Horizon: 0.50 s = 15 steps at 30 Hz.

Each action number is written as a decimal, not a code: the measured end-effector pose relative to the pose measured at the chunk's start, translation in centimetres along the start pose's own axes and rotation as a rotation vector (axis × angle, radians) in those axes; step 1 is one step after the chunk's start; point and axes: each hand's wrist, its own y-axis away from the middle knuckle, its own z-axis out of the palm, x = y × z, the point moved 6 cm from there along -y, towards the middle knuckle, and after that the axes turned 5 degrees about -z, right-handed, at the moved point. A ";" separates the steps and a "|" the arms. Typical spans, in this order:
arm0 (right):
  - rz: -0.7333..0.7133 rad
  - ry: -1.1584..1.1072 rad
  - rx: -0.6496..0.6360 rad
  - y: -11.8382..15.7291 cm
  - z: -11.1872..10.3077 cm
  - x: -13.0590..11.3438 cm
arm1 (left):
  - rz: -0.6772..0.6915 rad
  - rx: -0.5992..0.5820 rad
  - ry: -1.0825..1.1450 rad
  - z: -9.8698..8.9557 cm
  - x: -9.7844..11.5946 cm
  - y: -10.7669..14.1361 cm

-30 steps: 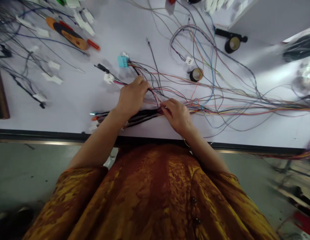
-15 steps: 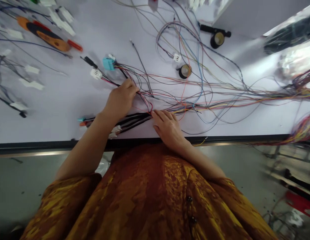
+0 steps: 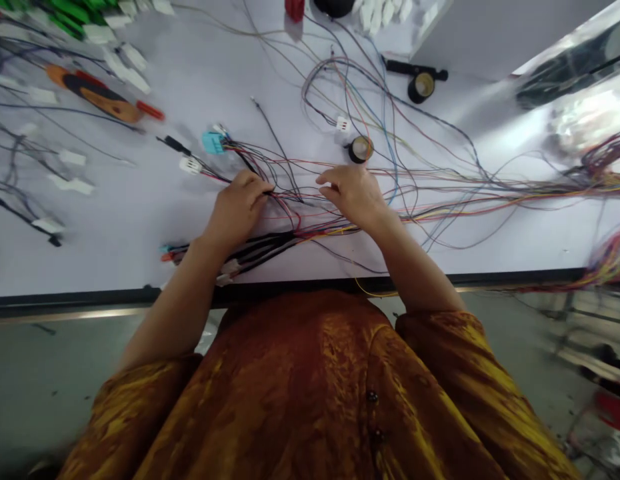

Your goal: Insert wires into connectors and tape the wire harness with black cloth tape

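Observation:
Pinched between the fingers of my left hand (image 3: 240,205) are thin wires, just right of a white connector (image 3: 191,165) and a light-blue connector (image 3: 213,141). My right hand (image 3: 356,195) hovers over or rests on the long wires (image 3: 440,193) with thumb and fingers apart; nothing shows between them. Below my left hand, black-sleeved cables (image 3: 270,241) run leftward, partly under my forearm, to small connectors near the table edge. A roll of tape (image 3: 361,149) lies just above my right hand.
An orange-and-black tool (image 3: 93,93) lies at upper left among white-tagged wires. Green parts (image 3: 73,15) are beyond it. Another tape roll (image 3: 421,87) sits by a black bar at upper right. Coiled wire bundles (image 3: 610,163) hang at the right. The table's dark edge (image 3: 90,297) runs along my body.
My right hand has left the black-sleeved cables and moved up and right over the long wires, its fingers parting. My left hand stays pinched on wires in nearly the same place.

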 end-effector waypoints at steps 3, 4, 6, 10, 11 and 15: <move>0.031 0.078 -0.061 -1.2 0.3 -0.5 | 0.002 0.019 0.008 0.0 0.1 0.1; 0.040 0.088 -0.041 -1.2 0.1 -0.8 | 0.003 0.019 0.011 0.0 0.2 0.1; 0.038 0.066 0.038 -0.9 -0.3 -1.9 | 0.001 0.016 0.018 0.1 0.2 0.1; -0.112 -0.161 0.165 -0.5 -0.4 -5.3 | -0.017 0.016 0.055 0.2 0.3 0.0; -0.159 -0.266 0.185 -0.6 -0.2 -6.0 | -0.019 0.019 0.071 0.2 0.3 0.0; -0.180 -0.790 0.351 -1.8 -0.2 -7.3 | 0.000 0.092 0.173 -0.5 0.0 0.0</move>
